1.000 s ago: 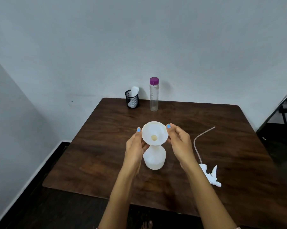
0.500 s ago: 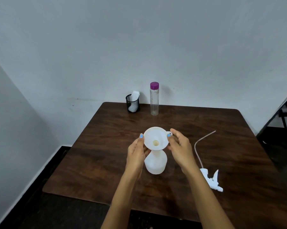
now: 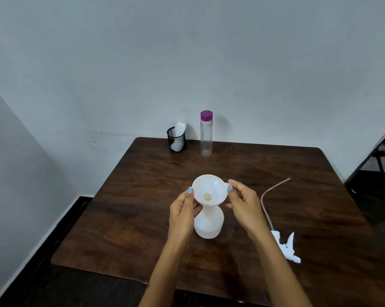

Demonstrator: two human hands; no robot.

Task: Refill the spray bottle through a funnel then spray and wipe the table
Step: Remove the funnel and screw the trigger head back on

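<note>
A: Starting big: the table (image 3: 242, 165) was bare dark wood, unwiped, with no spray on it that I could see. Task was early, I'd judge.

B: Bottle?

A: Spray bottle (image 3: 208, 222) stood upright between the two hands, just below the fingertips. Head was off it. Looked empty or near empty, hard to tell through the white plastic.

B: Funnel seated?

A: Funnel (image 3: 210, 189) sat in the bottle neck, bowl facing up, nothing in it. Left hand (image 3: 182, 214) was curled around the neck and funnel stem from the left, thumb on the rim, so gripping. Right hand (image 3: 244, 204) pinched the small tab on the funnel's right edge with fingers half curled; light grip, not a fist.

B: Refill source?

A: Clear water bottle (image 3: 206, 134) with purple cap was well beyond both hands, at the far edge, cap on. So pouring was not yet begun.

B: Sprayer?

A: Trigger head (image 3: 285, 247) lay flat on the table just right of the right wrist, its dip tube (image 3: 267, 202) curving away past the right hand.

B: Wipe?

A: White cloth (image 3: 178, 134) sat stuffed in a black mesh cup (image 3: 176, 141), far beyond the left hand, untouched.

B: Remaining?

A: By my read: uncap, pour, pull funnel, screw head back, spray, wipe. Only uncapping the sprayer and setting the funnel looked done.
</note>
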